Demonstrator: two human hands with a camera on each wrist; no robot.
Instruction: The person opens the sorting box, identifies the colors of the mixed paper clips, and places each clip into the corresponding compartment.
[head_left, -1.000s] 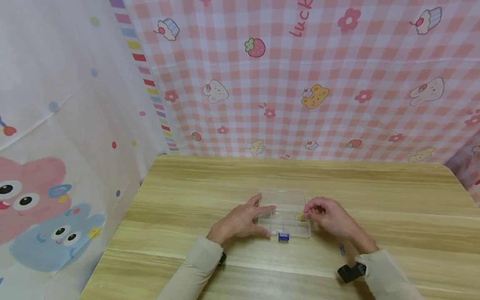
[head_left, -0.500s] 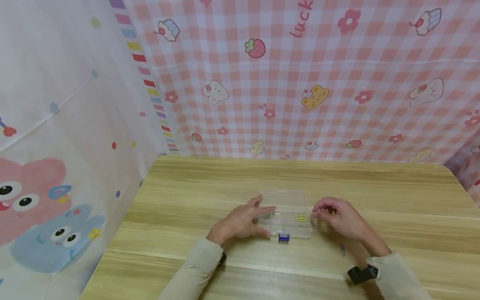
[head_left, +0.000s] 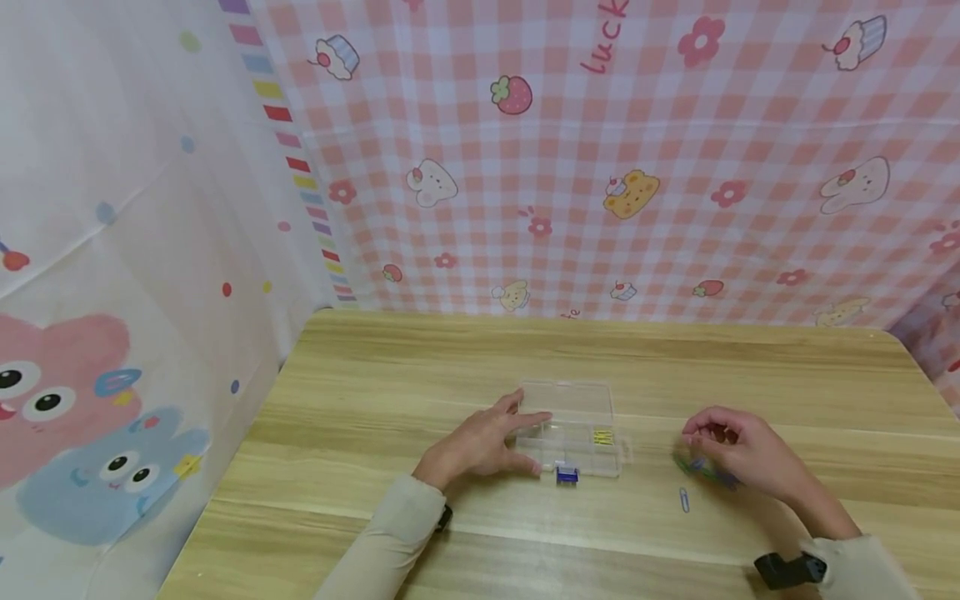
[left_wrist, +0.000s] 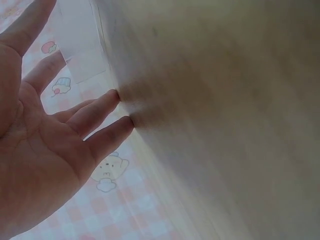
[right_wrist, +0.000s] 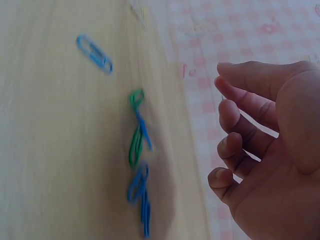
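The clear box (head_left: 572,429) (lid open) is steadied by the left hand (head_left: 480,444); paper clips (head_left: 703,469) are overhung by the right hand (head_left: 742,454).

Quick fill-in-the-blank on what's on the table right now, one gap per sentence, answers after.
1. The left hand rests on the clear plastic ____.
2. The clips already inside the box are coloured ____.
3. The right hand hovers with curled fingers over a small pile of paper clips, blue and ____.
4. One blue paper clip lies alone on the wooden ____.

Missing words: box; yellow; green; table
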